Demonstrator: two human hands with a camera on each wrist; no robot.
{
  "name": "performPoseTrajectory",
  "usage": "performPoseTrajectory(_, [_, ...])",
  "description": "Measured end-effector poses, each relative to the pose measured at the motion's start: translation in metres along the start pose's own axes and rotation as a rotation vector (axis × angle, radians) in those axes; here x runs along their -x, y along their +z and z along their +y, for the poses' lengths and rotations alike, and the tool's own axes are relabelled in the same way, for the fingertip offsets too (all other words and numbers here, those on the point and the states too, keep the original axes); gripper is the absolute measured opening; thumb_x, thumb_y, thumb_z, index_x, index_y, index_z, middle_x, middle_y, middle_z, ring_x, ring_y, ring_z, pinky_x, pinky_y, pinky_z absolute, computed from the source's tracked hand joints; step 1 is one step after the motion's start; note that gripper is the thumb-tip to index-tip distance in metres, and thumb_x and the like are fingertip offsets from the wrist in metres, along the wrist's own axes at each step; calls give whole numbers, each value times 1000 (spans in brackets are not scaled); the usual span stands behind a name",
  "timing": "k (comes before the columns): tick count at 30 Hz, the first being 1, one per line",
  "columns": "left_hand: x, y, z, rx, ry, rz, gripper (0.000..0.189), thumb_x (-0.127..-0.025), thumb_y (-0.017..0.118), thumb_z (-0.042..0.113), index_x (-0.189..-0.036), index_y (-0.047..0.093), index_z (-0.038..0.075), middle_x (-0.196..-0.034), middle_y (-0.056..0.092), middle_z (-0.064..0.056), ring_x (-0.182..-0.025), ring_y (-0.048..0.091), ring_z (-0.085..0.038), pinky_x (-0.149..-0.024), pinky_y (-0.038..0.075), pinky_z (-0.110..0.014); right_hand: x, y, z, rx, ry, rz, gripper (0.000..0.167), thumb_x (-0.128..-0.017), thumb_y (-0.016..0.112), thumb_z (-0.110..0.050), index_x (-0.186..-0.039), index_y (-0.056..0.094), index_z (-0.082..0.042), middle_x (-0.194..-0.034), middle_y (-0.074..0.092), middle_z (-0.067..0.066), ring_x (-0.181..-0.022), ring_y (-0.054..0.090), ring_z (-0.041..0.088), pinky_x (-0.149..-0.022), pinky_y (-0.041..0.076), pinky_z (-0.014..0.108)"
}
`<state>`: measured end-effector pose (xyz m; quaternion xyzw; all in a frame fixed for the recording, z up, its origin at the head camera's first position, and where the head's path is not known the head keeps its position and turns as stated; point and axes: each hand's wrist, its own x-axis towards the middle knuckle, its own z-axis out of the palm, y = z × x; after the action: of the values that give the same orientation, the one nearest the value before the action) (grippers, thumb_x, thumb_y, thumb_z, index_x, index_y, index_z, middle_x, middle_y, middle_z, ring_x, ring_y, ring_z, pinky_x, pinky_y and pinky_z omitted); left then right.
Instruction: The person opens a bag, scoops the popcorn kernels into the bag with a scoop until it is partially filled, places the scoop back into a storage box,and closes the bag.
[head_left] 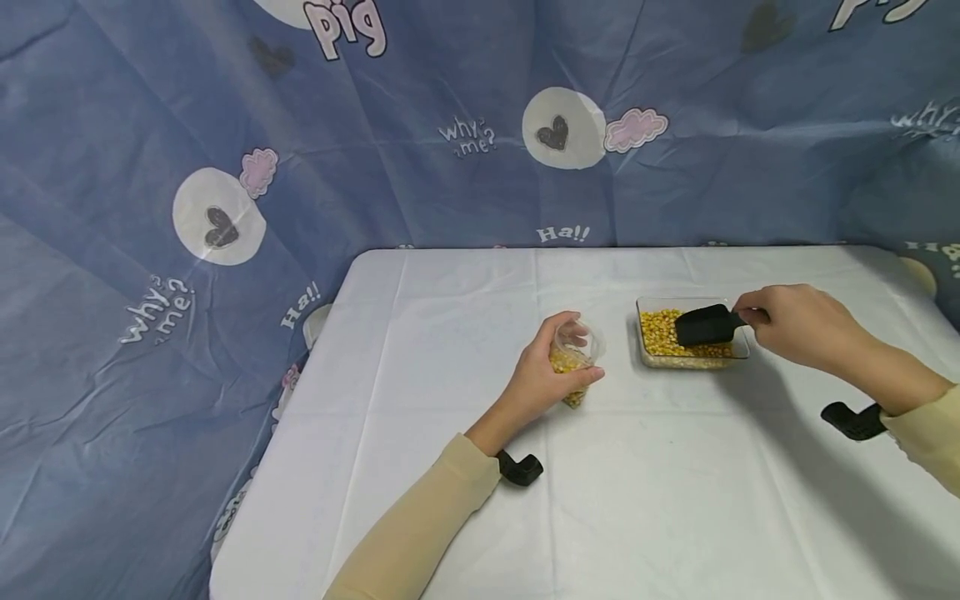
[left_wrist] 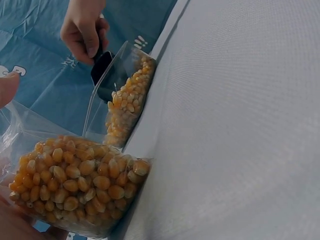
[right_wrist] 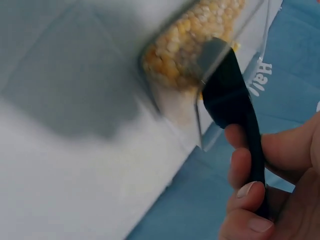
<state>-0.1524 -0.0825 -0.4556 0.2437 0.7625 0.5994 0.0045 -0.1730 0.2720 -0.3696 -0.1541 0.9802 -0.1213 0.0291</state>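
Note:
A black scoop (head_left: pixel 705 325) is gripped by its handle in my right hand (head_left: pixel 798 325). Its blade dips over the corn kernels in a clear rectangular container (head_left: pixel 686 362); in the right wrist view the scoop (right_wrist: pixel 230 90) reaches past the container's rim. My left hand (head_left: pixel 543 367) holds a clear plastic bag (head_left: pixel 576 354) by its sides, with the mouth spread. Corn kernels (left_wrist: pixel 80 185) fill the bag's lower part, and its bottom rests on or just above the table; which one I cannot tell.
A white cloth covers the table (head_left: pixel 637 500). Behind and to the left hangs a blue printed curtain (head_left: pixel 450 192). The container stands right of the bag, a short gap between them. Black wrist mounts (head_left: pixel 521 469) stick out below both forearms.

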Motion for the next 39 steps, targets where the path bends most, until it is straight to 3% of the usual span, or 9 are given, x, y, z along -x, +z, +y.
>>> performPoseTrajectory(3, [1, 0, -1, 1, -12, 0, 75, -87, 83, 26, -147, 38, 34, -134, 58, 3, -119, 58, -15, -99, 46, -33, 1, -7, -2, 68, -33, 2, 26, -84, 39, 3, -71, 51, -15, -65, 38, -2, -59, 32, 15, -53, 20, 33])
performPoseTrajectory(5, [1, 1, -1, 4, -17, -3, 76, -86, 83, 24, -148, 38, 33, -134, 58, 3, -119, 58, -16, -100, 45, -34, 1, -12, -3, 103, -59, -7, 27, -81, 39, 5, -66, 40, -17, -63, 30, -3, -59, 30, 14, -54, 19, 33])
performPoseTrajectory(13, [0, 0, 0, -6, 0, -6, 79, -86, 83, 20, -149, 37, 30, -135, 57, 3, -120, 58, -19, -102, 44, -35, 3, -24, -8, 206, -153, 35, 33, -87, 54, 4, -65, 46, -19, -65, 38, 0, -57, 35, 16, -50, 23, 33])
performPoseTrajectory(19, [-1, 0, -2, -11, 17, -6, 75, -87, 82, 26, -148, 38, 32, -133, 58, 5, -120, 59, -19, -101, 45, -33, 4, -26, -13, 234, -155, 25, 33, -89, 59, 1, -65, 49, -20, -64, 38, 0, -56, 36, 16, -49, 25, 33])
performPoseTrajectory(28, [-1, -1, -4, -32, 24, -14, 77, -87, 82, 30, -150, 38, 20, -134, 58, 5, -120, 59, -21, -101, 45, -33, 2, -23, -10, 155, -110, -69, 32, -84, 44, 7, -65, 36, -18, -66, 19, -5, -60, 20, 13, -56, 15, 33])
performPoseTrajectory(34, [0, -1, -3, -26, 20, -8, 74, -87, 82, 29, -147, 38, 33, -133, 58, 4, -119, 59, -21, -101, 45, -33, -1, -20, -6, 51, -67, -110, 27, -96, 49, -2, -79, 62, -19, -64, 42, -4, -59, 37, 15, -57, 27, 33])
performPoseTrajectory(39, [-1, -1, -4, -22, 25, -15, 75, -87, 82, 30, -148, 38, 27, -133, 57, 6, -120, 59, -24, -101, 45, -32, -5, -11, 2, -37, -47, -136, 22, -100, 54, -7, -103, 75, -7, -86, 68, 5, -66, 49, 16, -61, 39, 36])
